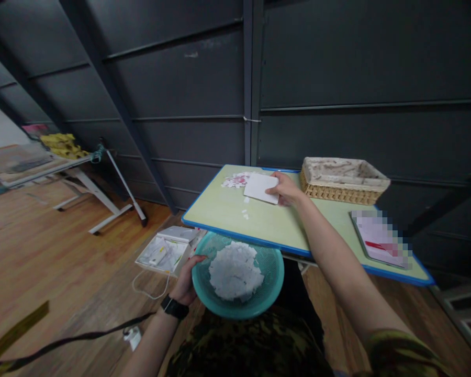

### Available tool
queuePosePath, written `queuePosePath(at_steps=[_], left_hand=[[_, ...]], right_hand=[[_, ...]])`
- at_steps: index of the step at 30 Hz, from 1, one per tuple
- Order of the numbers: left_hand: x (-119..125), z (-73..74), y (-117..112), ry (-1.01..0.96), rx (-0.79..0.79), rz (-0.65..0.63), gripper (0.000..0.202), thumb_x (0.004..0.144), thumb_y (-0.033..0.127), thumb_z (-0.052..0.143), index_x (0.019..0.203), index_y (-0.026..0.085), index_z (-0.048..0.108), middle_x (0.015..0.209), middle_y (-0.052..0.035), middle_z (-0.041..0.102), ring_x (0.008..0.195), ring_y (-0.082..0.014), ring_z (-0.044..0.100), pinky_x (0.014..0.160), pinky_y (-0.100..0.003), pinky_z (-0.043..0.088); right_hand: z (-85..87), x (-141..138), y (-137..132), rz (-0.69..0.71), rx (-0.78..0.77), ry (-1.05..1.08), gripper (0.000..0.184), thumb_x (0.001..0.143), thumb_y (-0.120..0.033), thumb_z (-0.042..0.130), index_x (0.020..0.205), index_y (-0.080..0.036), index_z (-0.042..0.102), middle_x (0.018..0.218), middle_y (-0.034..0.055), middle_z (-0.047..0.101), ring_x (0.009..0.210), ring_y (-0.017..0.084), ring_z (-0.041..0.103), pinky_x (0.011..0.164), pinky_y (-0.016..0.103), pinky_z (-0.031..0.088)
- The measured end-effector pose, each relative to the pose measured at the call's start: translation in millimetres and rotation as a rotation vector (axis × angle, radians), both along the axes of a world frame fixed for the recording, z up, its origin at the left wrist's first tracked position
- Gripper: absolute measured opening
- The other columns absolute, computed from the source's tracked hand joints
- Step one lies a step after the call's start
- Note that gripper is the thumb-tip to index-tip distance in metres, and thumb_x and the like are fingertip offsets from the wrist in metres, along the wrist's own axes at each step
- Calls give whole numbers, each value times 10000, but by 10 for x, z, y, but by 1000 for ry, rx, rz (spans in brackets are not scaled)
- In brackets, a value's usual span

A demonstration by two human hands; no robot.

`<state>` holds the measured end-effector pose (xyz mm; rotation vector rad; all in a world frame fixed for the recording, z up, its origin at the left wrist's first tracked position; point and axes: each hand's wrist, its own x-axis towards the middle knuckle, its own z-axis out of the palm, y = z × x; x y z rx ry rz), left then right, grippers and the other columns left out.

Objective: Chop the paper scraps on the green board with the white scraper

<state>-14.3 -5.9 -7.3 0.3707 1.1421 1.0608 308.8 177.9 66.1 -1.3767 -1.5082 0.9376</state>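
My left hand (187, 280) is closed on the left rim of a teal plastic colander (275, 277), just below the table's near edge. White paper scraps (235, 272) are heaped inside it. Over the table, my right hand (286, 188) grips a flat white card (261, 187) by its right end, thumb on top. Beside the card's left edge lies a pile of white and pink paper scraps (235, 180), partly hidden by it. A few loose bits (245, 213) are on the tabletop nearer me.
The yellow-green table (220, 209) has a blue edge. At its back right stands a cloth-lined wicker basket (341, 195); a pixelated flat item (379, 238) lies at the right. An open white box (163, 254) with a cable sits on the floor. Another table (58, 170) stands left.
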Motion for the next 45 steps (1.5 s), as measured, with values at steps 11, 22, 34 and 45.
queuePosePath(at_steps=[11,22,34,45], left_hand=[[-4,19,12,-12,-5,-14,58,682,166,702,732,144,685,638,-19,749,539,-162,675,606,-281,533],[-18,31,7,17,5,-26,54,731,163,656,754,130,691,650,-48,763,524,-169,677,604,-291,541],[15,56,-15,-6,20,-29,143,710,155,667,847,130,703,729,-68,787,573,-207,708,650,-333,553],[9,44,-11,-21,12,-42,126,709,169,677,830,138,694,660,-49,766,494,-189,667,575,-319,533]], right_hand=[[67,94,-11,242,-214,9,497,443,-148,760,897,-177,560,665,-27,600,508,112,532,375,196,353],[18,-57,-34,549,-375,-103,389,424,-202,804,743,-156,585,625,-38,614,501,83,542,391,163,363],[114,-251,-116,712,-359,-149,413,495,-270,854,842,-123,684,734,30,713,600,130,643,458,184,500],[7,-312,-127,736,-442,-176,447,481,-254,870,874,-135,694,793,44,734,642,151,672,464,198,529]])
